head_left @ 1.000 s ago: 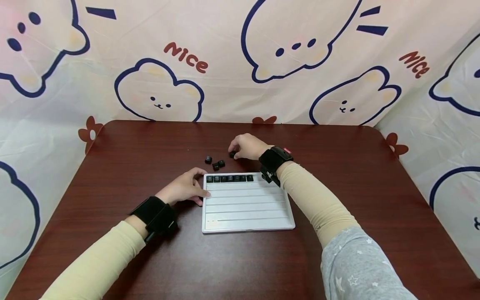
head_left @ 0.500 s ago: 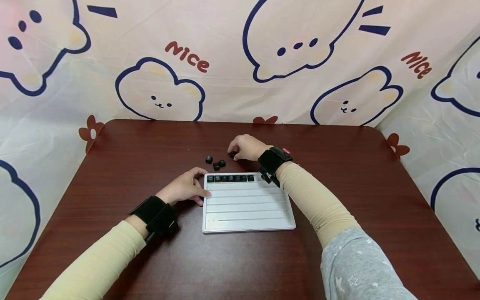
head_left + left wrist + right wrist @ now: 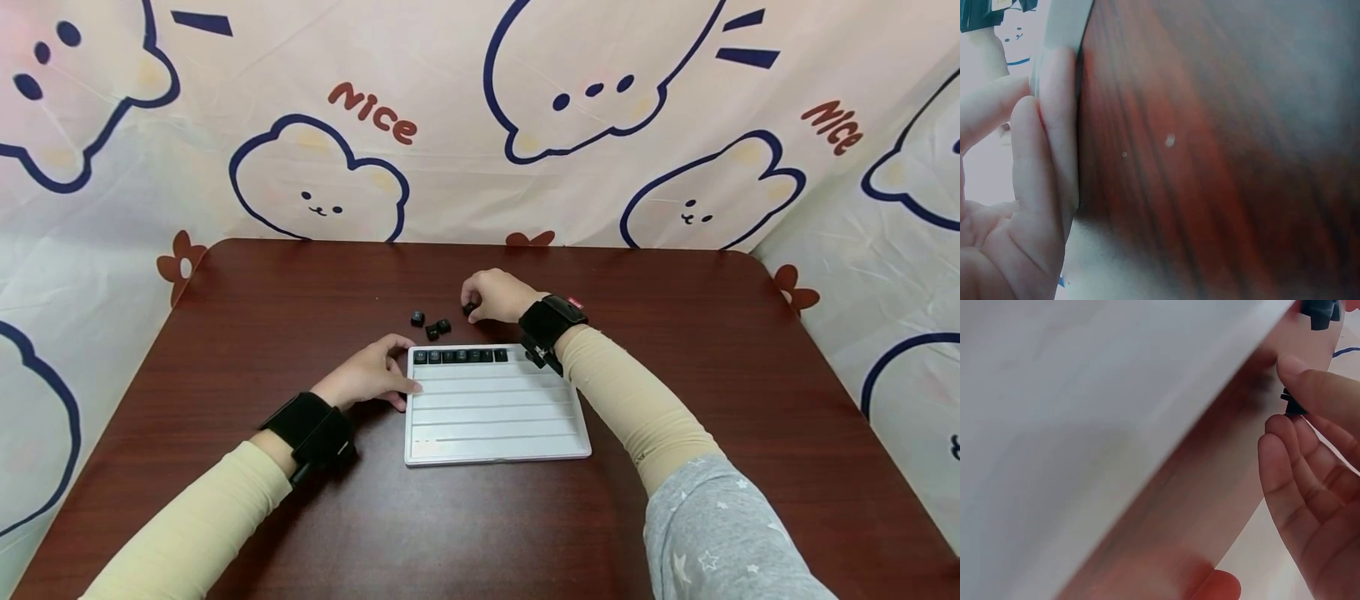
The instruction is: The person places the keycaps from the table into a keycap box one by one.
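White and ridged, the tray [image 3: 487,402] lay flat on the brown surface [image 3: 480,533], its rim gripped between nine and ten o'clock by the bent fingers of the left hand [image 3: 367,373]. Beyond it, towards half past eleven, the right hand [image 3: 501,296] pinched one black block [image 3: 469,308] between thumb and fingers, the gap no wider than the block; whether it touched the surface could not be told. Holding it lightly by opposite sides seemed best, with the left grip firm enough to stop the tray skidding. Seven seated blocks [image 3: 461,357] stood side by side in the tray's topmost channel, from ten o'clock to twelve; the black wrist strap [image 3: 551,321] hid that channel's right end. Three loose blocks [image 3: 432,332] lay just outside, between ten and eleven o'clock.
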Available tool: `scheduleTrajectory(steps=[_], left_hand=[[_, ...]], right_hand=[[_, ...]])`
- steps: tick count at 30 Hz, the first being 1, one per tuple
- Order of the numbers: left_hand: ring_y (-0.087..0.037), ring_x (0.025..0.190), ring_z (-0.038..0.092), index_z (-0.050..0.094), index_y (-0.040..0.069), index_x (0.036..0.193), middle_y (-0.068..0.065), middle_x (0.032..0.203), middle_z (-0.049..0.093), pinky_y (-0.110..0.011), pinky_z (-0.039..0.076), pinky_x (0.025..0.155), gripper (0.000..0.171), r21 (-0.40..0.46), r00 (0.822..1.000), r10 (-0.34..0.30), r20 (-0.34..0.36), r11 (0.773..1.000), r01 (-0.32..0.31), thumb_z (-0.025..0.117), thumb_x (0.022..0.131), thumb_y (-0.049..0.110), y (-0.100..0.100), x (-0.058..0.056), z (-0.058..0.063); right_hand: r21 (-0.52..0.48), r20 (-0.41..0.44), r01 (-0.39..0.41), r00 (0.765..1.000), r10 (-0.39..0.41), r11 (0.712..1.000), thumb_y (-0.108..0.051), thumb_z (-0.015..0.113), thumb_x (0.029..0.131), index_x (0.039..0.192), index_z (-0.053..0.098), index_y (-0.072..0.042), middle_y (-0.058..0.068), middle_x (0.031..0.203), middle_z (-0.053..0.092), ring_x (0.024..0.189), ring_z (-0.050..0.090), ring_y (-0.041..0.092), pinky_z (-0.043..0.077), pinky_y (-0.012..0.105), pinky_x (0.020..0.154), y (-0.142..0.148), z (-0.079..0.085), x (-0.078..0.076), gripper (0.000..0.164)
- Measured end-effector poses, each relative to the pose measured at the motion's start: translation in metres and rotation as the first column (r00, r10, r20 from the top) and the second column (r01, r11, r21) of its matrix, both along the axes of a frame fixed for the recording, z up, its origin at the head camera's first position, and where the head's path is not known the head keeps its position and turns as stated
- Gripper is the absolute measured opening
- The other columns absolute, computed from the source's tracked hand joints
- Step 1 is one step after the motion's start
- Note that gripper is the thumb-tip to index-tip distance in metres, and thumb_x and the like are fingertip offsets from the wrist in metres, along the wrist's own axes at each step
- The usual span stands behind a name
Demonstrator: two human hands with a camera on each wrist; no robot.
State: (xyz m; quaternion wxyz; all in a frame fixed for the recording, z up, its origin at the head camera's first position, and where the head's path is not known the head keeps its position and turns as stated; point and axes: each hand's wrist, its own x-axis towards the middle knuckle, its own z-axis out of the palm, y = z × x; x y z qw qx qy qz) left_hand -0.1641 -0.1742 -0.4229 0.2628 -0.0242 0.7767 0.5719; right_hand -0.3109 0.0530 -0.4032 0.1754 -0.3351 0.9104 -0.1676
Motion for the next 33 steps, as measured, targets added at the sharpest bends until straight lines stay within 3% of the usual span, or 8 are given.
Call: scheduleTrajectory(steps=[13,19,33], left_hand=[[-0.017,0.056,0.064,0.041,-0.001,0.145,-0.014,0.081,0.059,-0.026,0.058,0.056,0.066,-0.031,1.000,-0.007,-0.007,0.999,0.007,0.075,0.089,-0.006,-0.001,-0.001,0.001],[-0.017,0.056,0.064,0.041,-0.001,0.145,-0.015,0.081,0.059,-0.026,0.059,0.057,0.066,-0.034,1.000,-0.006,-0.006,0.999,0.006,0.075,0.089,-0.006,-0.002,-0.001,0.000],[-0.018,0.056,0.064,0.041,-0.002,0.144,-0.015,0.081,0.059,-0.027,0.059,0.058,0.065,-0.022,1.000,-0.012,-0.012,1.000,0.012,0.075,0.089,-0.006,-0.001,0.001,0.001]], right_hand=[[0.005,-0.007,0.012,1.000,-0.012,1.000,-0.012,0.082,0.089,0.099,0.071,-0.009,0.005,0.094,0.065,0.090,0.056,0.022,0.049,0.034,0.078,0.004,0.005,0.004,0.014],[-0.020,-0.029,-0.030,0.999,0.029,0.999,-0.012,0.082,0.089,0.106,0.077,-0.008,0.005,0.104,0.068,0.095,0.059,0.022,0.052,0.036,0.085,0.009,0.005,0.005,0.018],[-0.029,-0.032,-0.015,0.999,0.014,0.999,-0.007,0.079,0.091,0.108,0.077,-0.005,0.010,0.116,0.068,0.101,0.061,0.024,0.053,0.036,0.089,0.014,0.011,0.019,0.017]])
